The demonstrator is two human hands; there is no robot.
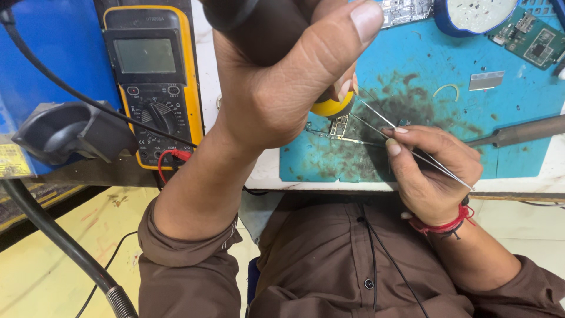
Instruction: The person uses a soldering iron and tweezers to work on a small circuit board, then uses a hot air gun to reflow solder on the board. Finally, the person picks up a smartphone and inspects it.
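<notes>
Left hand is wrapping tight around a dark hot-air handle, rigid, over a small circuit board. Right hand is pinching thin steel tweezers mid-shaft, tips nearing the light, fragile board, likely best held by its edges.

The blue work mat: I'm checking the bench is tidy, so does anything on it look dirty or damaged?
Yes. The blue mat has dark, scorched-looking smears around the small circuit board, where the right hand holds tweezers.

Circuit board on mat, near its front-left corner. Multimeter left of mat. Second board at mat's far-right corner.
</notes>
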